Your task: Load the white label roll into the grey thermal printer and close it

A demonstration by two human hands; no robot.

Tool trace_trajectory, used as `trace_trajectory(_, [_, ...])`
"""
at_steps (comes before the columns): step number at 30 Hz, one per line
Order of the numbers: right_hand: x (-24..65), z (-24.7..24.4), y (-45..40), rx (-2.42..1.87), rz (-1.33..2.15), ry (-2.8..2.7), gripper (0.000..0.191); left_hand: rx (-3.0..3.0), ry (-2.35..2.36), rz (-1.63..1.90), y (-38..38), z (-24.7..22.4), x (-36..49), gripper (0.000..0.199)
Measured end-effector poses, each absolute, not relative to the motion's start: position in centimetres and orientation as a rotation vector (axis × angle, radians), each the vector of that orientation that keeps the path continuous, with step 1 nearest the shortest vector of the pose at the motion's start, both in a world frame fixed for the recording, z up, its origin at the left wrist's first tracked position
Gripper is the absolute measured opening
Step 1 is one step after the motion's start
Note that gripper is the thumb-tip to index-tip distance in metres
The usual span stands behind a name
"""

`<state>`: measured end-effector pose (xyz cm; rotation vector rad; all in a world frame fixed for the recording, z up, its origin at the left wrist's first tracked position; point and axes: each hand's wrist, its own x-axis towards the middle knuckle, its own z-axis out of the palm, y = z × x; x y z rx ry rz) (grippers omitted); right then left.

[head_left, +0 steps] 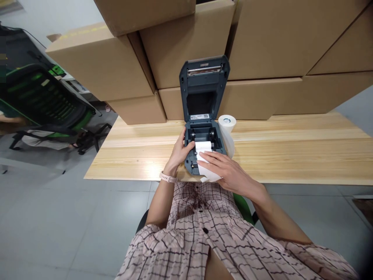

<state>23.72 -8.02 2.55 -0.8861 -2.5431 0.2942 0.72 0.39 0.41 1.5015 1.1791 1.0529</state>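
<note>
A dark grey label printer (188, 160) sits on the wooden table with its lid (204, 83) raised. White paper (203, 145) lies across the front of its open body and hangs over the front edge. My left hand (179, 153) rests on the printer's left side, thumb and fingers apart, the thumb near the paper. Over the paper lies my right hand (229, 170), its fingers stretched out flat on the sheet. A roll of white labels (227, 121) stands just right of the printer, a loose strip trailing from it toward the front.
Cardboard boxes (192, 42) are stacked along the back of the table (294, 151), right behind the lid. At the left are a black and green chair (43, 101) and part of another person (10, 120).
</note>
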Motion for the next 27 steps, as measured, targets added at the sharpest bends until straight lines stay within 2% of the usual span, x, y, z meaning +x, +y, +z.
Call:
trace_trajectory(6, [23.73, 2.15, -8.29, -0.900, 0.286, -2.508, 0.080, 1.504, 1.181, 1.054, 0.35, 0.48, 0.74, 0.082])
trace_trajectory(13, [23.49, 1.99, -8.64, -0.906, 0.271, -2.483, 0.070, 1.484, 1.180, 1.050, 0.33, 0.55, 0.75, 0.082])
trace_trajectory(19, [23.48, 2.39, -8.69, -0.932, 0.307, -2.489, 0.080, 1.469, 1.145, 1.061, 0.45, 0.09, 0.70, 0.083])
trace_trajectory(27, [23.39, 2.80, -8.86, -0.953, 0.316, -2.474, 0.081, 1.497, 1.136, 1.070, 0.55, -0.30, 0.50, 0.084])
